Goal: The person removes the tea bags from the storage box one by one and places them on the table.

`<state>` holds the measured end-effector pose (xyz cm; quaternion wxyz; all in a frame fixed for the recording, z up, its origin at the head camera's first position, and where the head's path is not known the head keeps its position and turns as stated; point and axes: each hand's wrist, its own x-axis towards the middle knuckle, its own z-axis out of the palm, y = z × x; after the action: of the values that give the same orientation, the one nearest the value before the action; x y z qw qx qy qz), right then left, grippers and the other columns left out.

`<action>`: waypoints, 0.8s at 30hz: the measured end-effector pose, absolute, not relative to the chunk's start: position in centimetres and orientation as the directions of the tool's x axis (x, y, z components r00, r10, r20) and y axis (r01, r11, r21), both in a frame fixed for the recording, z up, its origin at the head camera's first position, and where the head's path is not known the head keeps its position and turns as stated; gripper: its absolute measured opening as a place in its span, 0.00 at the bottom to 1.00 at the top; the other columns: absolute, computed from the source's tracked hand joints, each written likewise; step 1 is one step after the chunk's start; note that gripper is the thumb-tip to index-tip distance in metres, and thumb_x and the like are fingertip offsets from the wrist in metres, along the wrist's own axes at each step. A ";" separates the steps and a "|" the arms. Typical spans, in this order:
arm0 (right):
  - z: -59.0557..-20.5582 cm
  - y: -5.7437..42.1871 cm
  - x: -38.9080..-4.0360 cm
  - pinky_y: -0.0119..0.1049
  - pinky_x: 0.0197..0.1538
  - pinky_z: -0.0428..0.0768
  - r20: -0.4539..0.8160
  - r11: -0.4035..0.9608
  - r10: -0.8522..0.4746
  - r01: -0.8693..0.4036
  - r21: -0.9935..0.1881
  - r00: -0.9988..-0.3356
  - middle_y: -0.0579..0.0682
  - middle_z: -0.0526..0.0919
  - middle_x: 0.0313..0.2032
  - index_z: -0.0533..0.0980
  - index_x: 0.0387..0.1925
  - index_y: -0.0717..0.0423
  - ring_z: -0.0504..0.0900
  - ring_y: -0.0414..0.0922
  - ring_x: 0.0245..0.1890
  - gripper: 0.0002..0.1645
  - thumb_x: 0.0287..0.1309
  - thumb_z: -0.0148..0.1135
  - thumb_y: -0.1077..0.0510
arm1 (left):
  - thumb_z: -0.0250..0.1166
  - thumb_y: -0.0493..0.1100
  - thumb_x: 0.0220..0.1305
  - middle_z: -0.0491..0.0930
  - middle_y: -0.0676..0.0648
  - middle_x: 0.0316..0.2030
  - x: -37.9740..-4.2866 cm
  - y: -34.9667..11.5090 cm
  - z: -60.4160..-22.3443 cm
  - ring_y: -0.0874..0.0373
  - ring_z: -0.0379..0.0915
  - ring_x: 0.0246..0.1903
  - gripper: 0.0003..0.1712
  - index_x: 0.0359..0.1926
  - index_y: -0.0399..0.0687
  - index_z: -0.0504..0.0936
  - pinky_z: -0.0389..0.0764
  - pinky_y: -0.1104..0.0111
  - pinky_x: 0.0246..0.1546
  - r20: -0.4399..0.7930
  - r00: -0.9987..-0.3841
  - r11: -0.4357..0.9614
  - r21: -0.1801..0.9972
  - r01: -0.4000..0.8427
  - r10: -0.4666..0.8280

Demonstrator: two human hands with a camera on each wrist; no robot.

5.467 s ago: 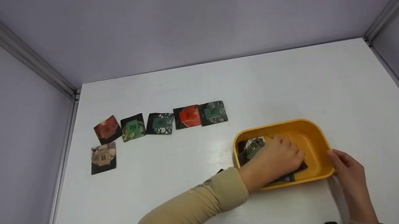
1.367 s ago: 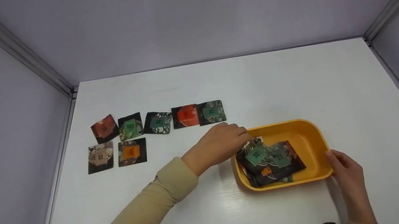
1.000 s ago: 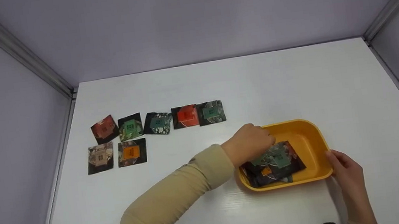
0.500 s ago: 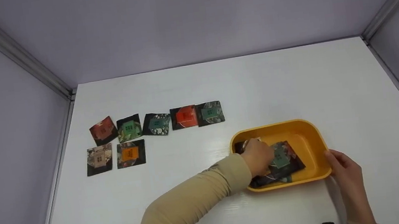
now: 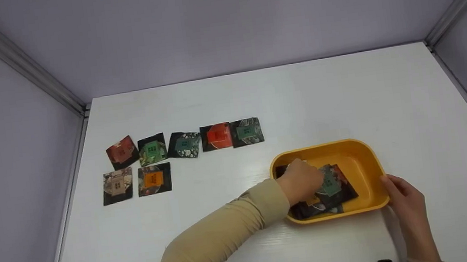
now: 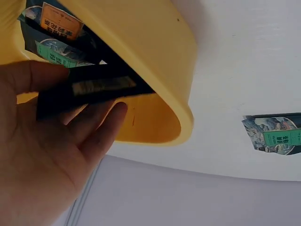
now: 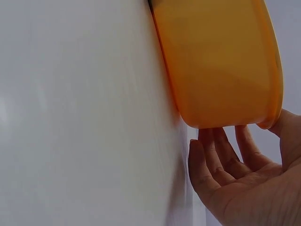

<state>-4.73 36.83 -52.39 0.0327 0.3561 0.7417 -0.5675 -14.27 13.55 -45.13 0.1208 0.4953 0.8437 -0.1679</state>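
My left hand [image 5: 301, 181] reaches into a yellow plastic tub [image 5: 365, 168]. In the left wrist view its thumb and fingers pinch a dark tea sachet [image 6: 99, 87], seen nearly edge-on. Other sachets, among them a green-labelled one [image 5: 329, 184], lie overlapping in the tub; the hand hides part of the pile. My right hand [image 5: 407, 198] holds the tub's right end. Its thumb is at the rim and its fingertips [image 7: 205, 134] touch the outer wall in the right wrist view.
Left of the tub, sachets lie flat on the white table [image 5: 222, 221]. Several form a back row, ending with a green-labelled sachet [image 5: 247, 132]. In front are a beige-labelled sachet [image 5: 117, 186] and an orange-labelled sachet [image 5: 154, 179]. Grey-lilac walls [image 5: 220, 25] enclose the table.
The orange-labelled sachet has joined the front row since the oldest frame. My left hand has moved from the tub's left rim down into the pile. The right hand stays at the tub's end.
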 end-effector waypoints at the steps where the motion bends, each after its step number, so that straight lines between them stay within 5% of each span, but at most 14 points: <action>1: -52.4 36.8 -4.7 0.18 0.42 0.76 -0.452 0.104 0.492 0.566 -0.818 -0.744 0.51 0.71 0.60 0.66 0.69 0.59 0.73 0.39 0.48 0.48 0.59 0.58 0.30 | 0.59 0.48 0.71 0.83 0.56 0.30 -14.3 13.4 -45.2 0.64 0.78 0.29 0.10 0.45 0.55 0.85 0.81 0.70 0.35 -0.337 -0.471 0.442 -0.165 0.882 0.815; 9: -52.4 36.8 -4.7 0.18 0.42 0.75 -0.461 0.115 0.486 0.578 -0.808 -0.742 0.53 0.70 0.63 0.66 0.70 0.59 0.72 0.42 0.51 0.48 0.61 0.56 0.30 | 0.59 0.45 0.73 0.84 0.57 0.32 -14.3 11.5 -45.1 0.62 0.77 0.29 0.09 0.45 0.56 0.86 0.73 0.71 0.28 -0.106 -0.414 0.397 -0.148 0.906 0.904; 17: -52.4 36.8 -4.7 0.17 0.42 0.75 -0.480 0.114 0.477 0.593 -0.797 -0.736 0.54 0.68 0.65 0.64 0.71 0.59 0.71 0.44 0.53 0.49 0.61 0.54 0.29 | 0.62 0.45 0.71 0.80 0.57 0.55 -14.4 7.0 -44.0 0.60 0.76 0.54 0.19 0.61 0.61 0.79 0.74 0.67 0.56 0.052 -0.465 0.465 0.011 0.885 0.884; 24: -52.4 36.8 -4.5 0.18 0.43 0.75 -0.446 0.129 0.472 0.560 -0.819 -0.761 0.53 0.70 0.62 0.64 0.70 0.59 0.72 0.42 0.51 0.47 0.62 0.55 0.31 | 0.67 0.43 0.67 0.82 0.57 0.52 -14.8 2.1 -44.4 0.60 0.77 0.50 0.18 0.56 0.60 0.83 0.77 0.68 0.51 0.301 -0.465 0.497 -0.036 0.867 0.833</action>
<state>-4.54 36.80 -52.36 0.0389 0.3437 0.7503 -0.5633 -14.84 2.09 -44.40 -0.1406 0.4978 0.8537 0.0610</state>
